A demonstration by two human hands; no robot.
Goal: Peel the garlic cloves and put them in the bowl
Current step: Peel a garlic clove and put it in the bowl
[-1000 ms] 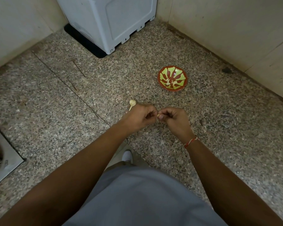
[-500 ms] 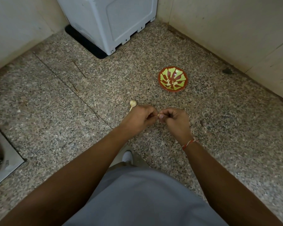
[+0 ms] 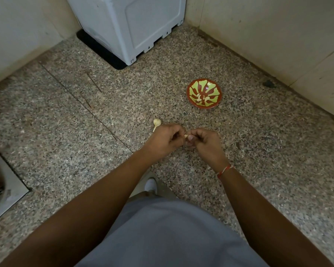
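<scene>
left hand (image 3: 163,140) and right hand (image 3: 205,144) meet above the floor (image 3: 85,132), both pinching one garlic clove (image 3: 186,136) to strip its skin; the bowl (image 3: 204,93) waits nearby.

Bowls: one (image 3: 204,93)
Garlic bulbs on the floor: one (image 3: 156,122)
Cloves held: one (image 3: 186,136)
Peeled cloves in the bowl: several, uncountable (image 3: 202,97)
Hands: two (image 3: 165,140) (image 3: 206,144)

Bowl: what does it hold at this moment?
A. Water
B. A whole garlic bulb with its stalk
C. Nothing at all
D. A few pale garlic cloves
D: a few pale cloves lie in the middle of the bowl, while the bulb lies apart on the floor beside the left hand.
</scene>
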